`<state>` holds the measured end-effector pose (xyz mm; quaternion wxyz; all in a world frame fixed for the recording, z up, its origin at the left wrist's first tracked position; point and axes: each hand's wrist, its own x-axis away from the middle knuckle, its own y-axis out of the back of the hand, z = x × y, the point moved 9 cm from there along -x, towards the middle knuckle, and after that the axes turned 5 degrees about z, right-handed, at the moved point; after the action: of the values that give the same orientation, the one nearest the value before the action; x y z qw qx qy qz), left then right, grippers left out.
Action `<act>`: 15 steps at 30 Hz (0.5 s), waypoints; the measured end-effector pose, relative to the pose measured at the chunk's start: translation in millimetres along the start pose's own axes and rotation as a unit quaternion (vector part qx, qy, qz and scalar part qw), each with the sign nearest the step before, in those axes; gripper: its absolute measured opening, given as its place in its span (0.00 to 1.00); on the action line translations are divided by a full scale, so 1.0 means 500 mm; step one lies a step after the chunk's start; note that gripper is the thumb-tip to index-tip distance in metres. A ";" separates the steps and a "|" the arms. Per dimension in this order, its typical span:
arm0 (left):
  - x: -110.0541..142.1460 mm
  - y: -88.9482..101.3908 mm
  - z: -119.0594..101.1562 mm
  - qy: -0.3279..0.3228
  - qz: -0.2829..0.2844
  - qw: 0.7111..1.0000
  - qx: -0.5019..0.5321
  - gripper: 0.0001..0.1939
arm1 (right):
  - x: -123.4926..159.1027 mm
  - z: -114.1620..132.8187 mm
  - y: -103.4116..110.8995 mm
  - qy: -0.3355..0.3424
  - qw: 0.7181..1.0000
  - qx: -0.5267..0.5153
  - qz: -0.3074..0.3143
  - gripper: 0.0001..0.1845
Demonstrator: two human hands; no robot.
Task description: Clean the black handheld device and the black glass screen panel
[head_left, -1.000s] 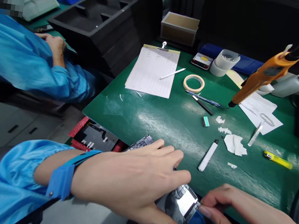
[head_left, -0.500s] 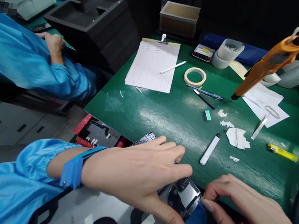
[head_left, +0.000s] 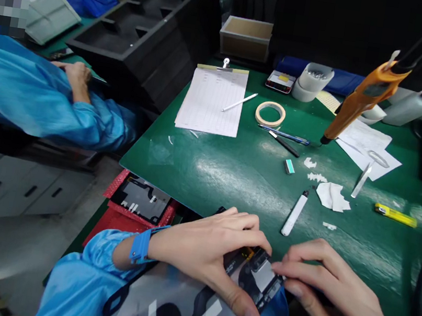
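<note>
A tablet-sized electronic panel (head_left: 171, 289), grey with black parts and pale tape strips, lies tilted over my lap in front of the table edge. My left hand (head_left: 212, 256) grips it from above, with the thumb across its face and the fingers curled over the far edge. A blue wrist strap (head_left: 141, 247) circles that wrist. At the panel's right end, my right hand (head_left: 330, 287) touches the corner beside a silvery patch (head_left: 263, 276). The right thumb and fingers close around this corner. Anything small between those fingertips is hidden.
On the green table (head_left: 206, 189) lie a white-handled tool (head_left: 294, 214), paper scraps (head_left: 332, 197), a yellow cutter (head_left: 396, 214), tape roll (head_left: 270, 114) and clipboard (head_left: 212, 100). An orange electric screwdriver (head_left: 366, 97) hangs above. Another panel (head_left: 141, 198) rests on red wrap, lower left. A co-worker's sleeve (head_left: 38, 95) is left.
My right fingers have moved from beside the panel's corner onto it. My left hand and the panel have shifted slightly right in view, showing more of the panel on red wrap.
</note>
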<state>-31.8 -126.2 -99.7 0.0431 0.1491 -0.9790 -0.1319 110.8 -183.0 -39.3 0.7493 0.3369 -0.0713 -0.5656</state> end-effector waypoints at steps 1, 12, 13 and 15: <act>0.001 0.001 -0.001 0.000 0.000 1.000 0.004 0.41 | -0.002 -0.001 0.002 0.000 1.000 -0.011 0.001 0.09; -0.072 -0.108 0.104 -0.055 -0.011 0.976 0.209 0.54 | 0.006 0.002 -0.002 0.031 0.987 -0.053 -0.148 0.07; -0.084 -0.132 0.110 -0.045 0.005 0.973 0.225 0.52 | 0.009 0.005 -0.001 0.036 0.984 -0.046 -0.169 0.07; -0.094 -0.152 0.116 0.002 -0.016 0.983 0.183 0.42 | 0.010 0.011 -0.002 0.043 0.981 -0.022 -0.190 0.10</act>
<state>27.0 -167.7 -178.0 0.0145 0.1702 -0.9841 0.0492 109.1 -190.1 -36.9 0.6376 0.3517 0.0389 -0.6843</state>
